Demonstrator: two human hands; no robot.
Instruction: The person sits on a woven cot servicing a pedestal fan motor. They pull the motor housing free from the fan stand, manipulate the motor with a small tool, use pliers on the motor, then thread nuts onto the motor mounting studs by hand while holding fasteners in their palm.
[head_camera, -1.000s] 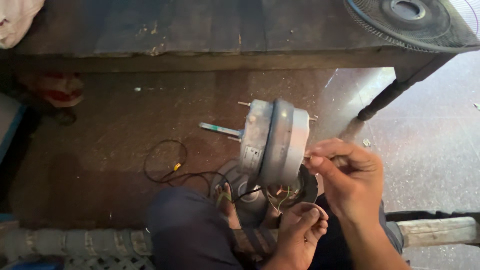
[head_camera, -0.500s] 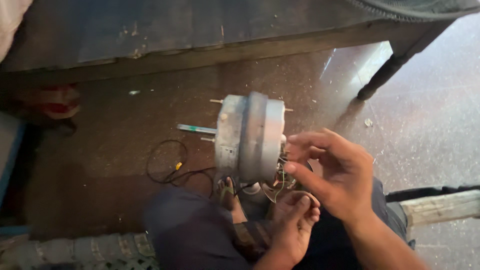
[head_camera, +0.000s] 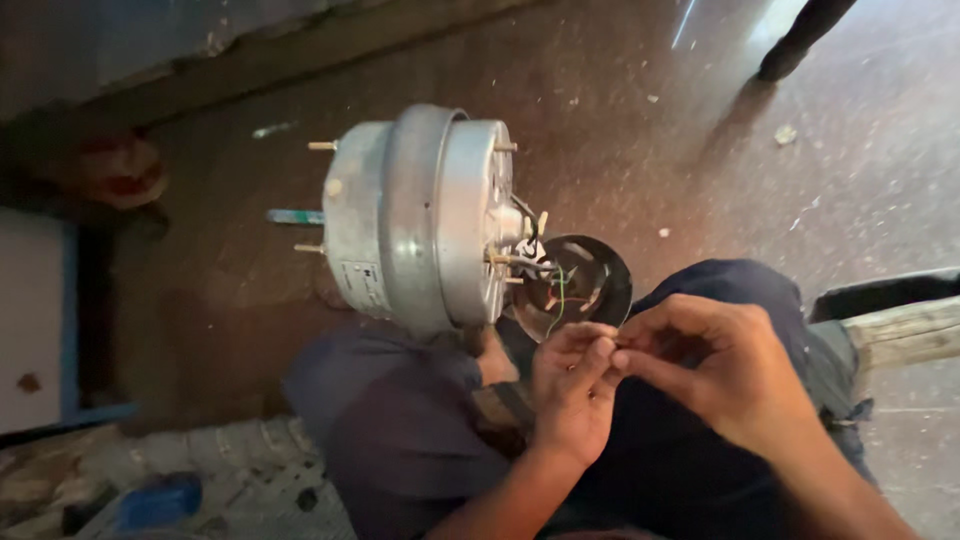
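The motor (head_camera: 420, 220), a round silver housing with thin wires (head_camera: 545, 275) trailing from its right face, sits at centre frame above the person's knees. Just below it the left hand (head_camera: 570, 400) and right hand (head_camera: 715, 365) meet, fingertips pinched together on a wire end. A dark round cap (head_camera: 595, 285) lies behind the wires on the brown floor (head_camera: 700, 140).
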